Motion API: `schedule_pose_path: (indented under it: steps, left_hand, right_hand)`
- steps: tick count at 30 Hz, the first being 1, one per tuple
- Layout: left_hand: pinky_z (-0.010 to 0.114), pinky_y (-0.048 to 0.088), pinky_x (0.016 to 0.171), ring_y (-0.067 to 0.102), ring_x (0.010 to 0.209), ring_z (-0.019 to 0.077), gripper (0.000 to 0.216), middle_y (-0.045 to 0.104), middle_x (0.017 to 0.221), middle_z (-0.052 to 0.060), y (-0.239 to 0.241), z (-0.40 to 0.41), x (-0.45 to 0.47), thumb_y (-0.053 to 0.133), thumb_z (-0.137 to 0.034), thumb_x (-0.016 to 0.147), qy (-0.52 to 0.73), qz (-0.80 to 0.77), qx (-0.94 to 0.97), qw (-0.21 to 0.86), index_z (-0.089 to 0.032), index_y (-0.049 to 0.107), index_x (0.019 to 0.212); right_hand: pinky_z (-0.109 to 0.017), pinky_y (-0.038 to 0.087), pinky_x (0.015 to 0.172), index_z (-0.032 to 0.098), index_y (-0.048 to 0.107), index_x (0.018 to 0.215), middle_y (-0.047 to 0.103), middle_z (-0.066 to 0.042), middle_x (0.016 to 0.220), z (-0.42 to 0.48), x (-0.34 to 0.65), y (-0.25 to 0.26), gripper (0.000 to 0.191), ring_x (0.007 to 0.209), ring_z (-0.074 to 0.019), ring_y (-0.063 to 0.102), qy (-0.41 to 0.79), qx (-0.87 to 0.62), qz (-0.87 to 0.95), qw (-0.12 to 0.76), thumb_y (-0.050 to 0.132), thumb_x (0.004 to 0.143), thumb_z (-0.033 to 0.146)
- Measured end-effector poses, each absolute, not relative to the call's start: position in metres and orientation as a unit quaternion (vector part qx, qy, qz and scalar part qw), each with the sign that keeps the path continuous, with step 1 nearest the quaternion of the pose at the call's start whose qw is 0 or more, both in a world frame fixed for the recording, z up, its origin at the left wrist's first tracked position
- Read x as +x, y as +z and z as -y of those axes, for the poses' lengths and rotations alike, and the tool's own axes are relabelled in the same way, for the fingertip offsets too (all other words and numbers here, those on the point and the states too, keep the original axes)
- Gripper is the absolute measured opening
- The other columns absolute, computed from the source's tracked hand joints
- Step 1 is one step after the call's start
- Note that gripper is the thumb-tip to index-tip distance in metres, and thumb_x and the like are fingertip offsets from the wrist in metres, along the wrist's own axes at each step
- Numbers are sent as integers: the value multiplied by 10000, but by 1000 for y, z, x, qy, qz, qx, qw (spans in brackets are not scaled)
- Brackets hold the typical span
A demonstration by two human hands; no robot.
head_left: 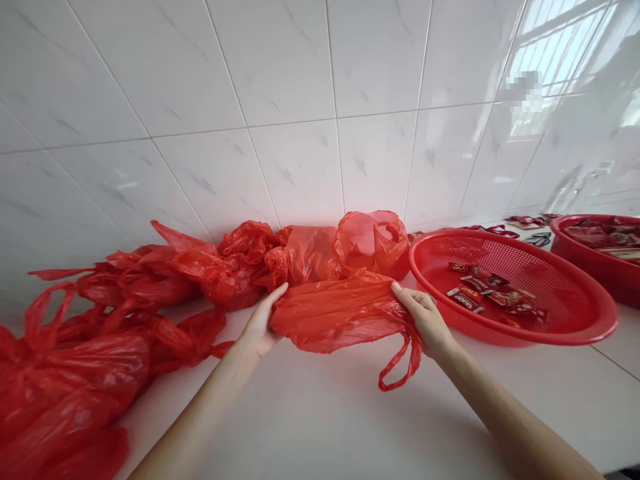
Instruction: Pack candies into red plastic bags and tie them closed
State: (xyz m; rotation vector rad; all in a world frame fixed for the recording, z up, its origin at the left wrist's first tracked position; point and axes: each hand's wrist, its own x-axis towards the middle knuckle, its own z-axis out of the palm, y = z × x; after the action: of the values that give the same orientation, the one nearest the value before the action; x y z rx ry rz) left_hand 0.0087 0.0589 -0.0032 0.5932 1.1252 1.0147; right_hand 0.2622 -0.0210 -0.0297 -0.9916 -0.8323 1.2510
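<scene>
Between my two hands a red plastic bag (340,313) is stretched out sideways above the white tabletop (300,413). My left hand (265,323) grips its left end, thumb on top and the other fingers hidden behind the plastic. At the opposite end my right hand (423,317) pinches the bag near its handles, and one handle loop hangs below that hand. Just behind the held bag, another red bag (373,240) stands with its handle up. A red perforated basket (565,287) with several small wrapped packets (493,290) in it lies right of my right hand.
Several filled red bags (90,360) are heaped along the left side and the wall. A second red basket (590,260) with packets stands at the far right. Scissors-like black handles (539,240) lie between the baskets. The tiled wall (295,160) bounds the back.
</scene>
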Motion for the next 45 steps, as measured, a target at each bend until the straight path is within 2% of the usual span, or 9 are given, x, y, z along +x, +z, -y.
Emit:
schedule_pose_path:
  steps: [7,14,17,20,27,32,37,42,45]
  left_hand:
    - [238,589,702,699,823,167,247,730,1009,90,5,-59,-12,572,-281,876,597,-354,335,637,-194,714,1058]
    - [502,359,1191,326,1500,349,1133,294,1654,78,-14,-34,8,900,-252,597,507,-293,691,424,-373,306,1554]
    - [518,278,1226,143,1555,364,1131,185,1689,95,-26,-26,25,911,-274,609,458,-346,749,331,-322,304,1562]
    - [457,436,1138,226,1538,347,1011,212,1681,86,-32,-28,39,850,-254,698,485,-350,717,358,-349,313,1550]
    - [342,597,841,653,1147,293,417,500,1482,75,-24,-50,36,699,-175,726,532,-386,630,414,-259,732,1133]
    - [288,558,733,677,810,196,332,671,1254,51,-5,-64,15,606,-99,643,471,-459,681,324,-237,802,872]
    - [252,452,541,577,530,166,188,698,646,-1,13,-67,-5,574,-113,617,312,-511,745,294,-236,713,585]
    - [256,277,437,435,397,138,326,490,383,-19,12,-60,0,535,-218,711,233,-499,773,314,-222,449,397]
    - [265,326,471,532,461,166,303,555,441,1,7,-53,12,549,-258,752,197,-491,790,310,-208,529,454]
  right_hand:
    - [-239,452,515,174,628,621,636,-7,596,16,265,-37,525,520,-119,543,560,-486,324,588,822,596,661]
    - [-230,411,426,178,575,630,531,33,493,14,256,-51,468,413,-102,503,584,-519,340,523,719,741,608]
    - [-225,420,446,177,574,639,517,41,504,17,252,-53,434,428,-102,520,591,-517,369,497,675,781,575]
    - [-229,434,464,177,590,659,491,58,521,19,250,-53,405,427,-88,486,597,-517,400,465,655,802,550]
    - [-256,490,485,168,713,831,610,-4,662,18,258,-51,393,550,-119,518,572,-553,428,429,693,818,560]
    - [-231,448,422,159,641,868,551,20,592,16,269,-48,530,483,-110,522,514,-579,471,423,600,845,687]
    - [-304,541,489,170,525,1286,642,-8,754,16,281,-45,720,556,-167,617,418,-599,523,439,646,801,688]
    - [-511,540,975,222,322,1521,481,-199,1479,20,273,-56,911,1222,-328,600,221,-575,667,419,718,782,577]
    - [-562,423,1110,253,330,1543,398,-175,1577,26,255,-64,848,1439,-360,399,136,-540,756,344,716,816,460]
